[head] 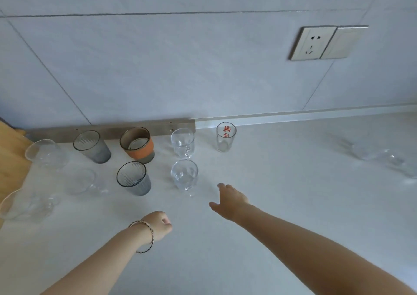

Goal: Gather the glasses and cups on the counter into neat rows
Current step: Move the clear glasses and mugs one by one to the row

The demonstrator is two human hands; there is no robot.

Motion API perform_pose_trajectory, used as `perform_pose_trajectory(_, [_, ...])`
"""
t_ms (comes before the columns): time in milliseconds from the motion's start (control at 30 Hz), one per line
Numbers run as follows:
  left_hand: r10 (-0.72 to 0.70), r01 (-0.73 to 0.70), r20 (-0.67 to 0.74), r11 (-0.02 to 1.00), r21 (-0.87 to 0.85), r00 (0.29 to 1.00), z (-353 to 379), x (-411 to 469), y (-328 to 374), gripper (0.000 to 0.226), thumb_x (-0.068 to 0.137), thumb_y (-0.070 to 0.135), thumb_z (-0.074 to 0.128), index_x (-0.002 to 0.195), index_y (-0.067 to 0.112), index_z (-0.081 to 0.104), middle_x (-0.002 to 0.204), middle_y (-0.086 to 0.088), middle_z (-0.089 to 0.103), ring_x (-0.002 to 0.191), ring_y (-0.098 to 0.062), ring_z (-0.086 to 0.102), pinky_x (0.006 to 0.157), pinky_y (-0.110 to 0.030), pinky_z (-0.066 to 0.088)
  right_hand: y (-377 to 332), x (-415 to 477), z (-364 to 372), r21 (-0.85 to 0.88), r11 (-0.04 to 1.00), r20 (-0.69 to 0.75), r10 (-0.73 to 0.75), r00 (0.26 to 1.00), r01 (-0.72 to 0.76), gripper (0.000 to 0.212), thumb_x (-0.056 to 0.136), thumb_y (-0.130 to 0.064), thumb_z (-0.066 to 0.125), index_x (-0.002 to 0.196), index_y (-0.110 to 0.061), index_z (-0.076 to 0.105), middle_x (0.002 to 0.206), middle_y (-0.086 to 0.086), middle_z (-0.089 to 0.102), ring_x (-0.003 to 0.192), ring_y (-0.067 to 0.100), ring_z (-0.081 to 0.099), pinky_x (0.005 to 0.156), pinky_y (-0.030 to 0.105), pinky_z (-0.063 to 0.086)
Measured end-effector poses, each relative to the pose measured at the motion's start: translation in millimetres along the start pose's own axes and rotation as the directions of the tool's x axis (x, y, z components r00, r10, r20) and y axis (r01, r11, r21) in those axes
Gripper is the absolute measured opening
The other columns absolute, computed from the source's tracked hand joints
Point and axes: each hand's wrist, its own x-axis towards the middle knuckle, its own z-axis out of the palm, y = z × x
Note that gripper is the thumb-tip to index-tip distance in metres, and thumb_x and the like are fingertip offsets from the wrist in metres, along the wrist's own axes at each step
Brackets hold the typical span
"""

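Note:
Several glasses stand in two rows on the white counter (270, 204). The back row holds a clear cup (45, 153), a grey ribbed tumbler (93, 146), a cup with an orange sleeve (138, 145), a clear faceted glass (182, 142) and a tall clear glass with red lettering (225, 136). In front stand a clear cup (81, 180), a second grey tumbler (134, 178) and another faceted glass (184, 175). A clear cup (22, 204) sits at the far left. My right hand (229, 201) hovers open just right of the front faceted glass. My left hand (158, 225) is loosely closed and holds nothing.
A clear glass vessel (383, 159) lies blurred at the far right of the counter. A wooden board (11, 154) borders the left side. A metal strip (112, 128) runs along the wall base, and a wall socket (313, 42) sits on the tiled wall.

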Motion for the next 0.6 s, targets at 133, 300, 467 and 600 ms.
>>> perform_pose_trajectory(133, [0.069, -0.069, 0.009, 0.995, 0.073, 0.998, 19, 3, 66, 0.031, 0.086, 0.017, 0.046, 0.060, 0.031, 0.038, 0.077, 0.003, 0.047, 0.072, -0.019, 0.045, 0.057, -0.021, 0.033, 89, -25, -18, -0.003, 0.994, 0.061, 0.105, 0.993, -0.105, 0.045, 0.093, -0.037, 0.046, 0.133, -0.017, 0.046, 0.136, 0.003, 0.051, 0.125, 0.022, 0.050, 0.098, 0.031, 0.041])
perform_pose_trajectory(300, [0.158, -0.158, 0.012, 0.976, 0.150, 0.987, 46, 10, 169, 0.023, 0.088, 0.022, 0.046, 0.067, 0.030, 0.046, 0.090, 0.004, 0.055, 0.088, -0.014, 0.052, 0.076, -0.018, 0.037, 218, -52, -63, 0.036, 0.962, 0.005, 0.271, 0.963, -0.271, 0.038, 0.092, -0.033, 0.046, 0.127, -0.018, 0.051, 0.131, 0.001, 0.055, 0.121, 0.021, 0.053, 0.094, 0.029, 0.043])
perform_pose_trajectory(467, [0.214, -0.219, 0.046, 0.964, 0.153, 0.976, 87, 12, 277, 0.011, 0.090, 0.020, 0.044, 0.091, 0.022, 0.055, 0.087, 0.005, 0.054, 0.088, -0.015, 0.051, 0.076, -0.020, 0.036, 344, -67, -117, 0.092, 0.931, -0.113, 0.363, 0.925, -0.354, 0.037, 0.091, -0.032, 0.049, 0.126, -0.021, 0.053, 0.130, 0.001, 0.056, 0.122, 0.020, 0.052, 0.097, 0.028, 0.042])
perform_pose_trajectory(600, [0.198, -0.203, 0.063, 0.976, 0.084, 0.978, 117, 17, 341, 0.017, 0.088, 0.021, 0.045, 0.073, 0.028, 0.050, 0.069, 0.014, 0.050, 0.085, -0.016, 0.053, 0.074, -0.022, 0.038, 425, -58, -167, 0.084, 0.923, -0.194, 0.386, 0.902, -0.376, 0.043, 0.090, -0.031, 0.054, 0.131, -0.018, 0.049, 0.136, 0.007, 0.049, 0.126, 0.025, 0.048, 0.102, 0.032, 0.040])
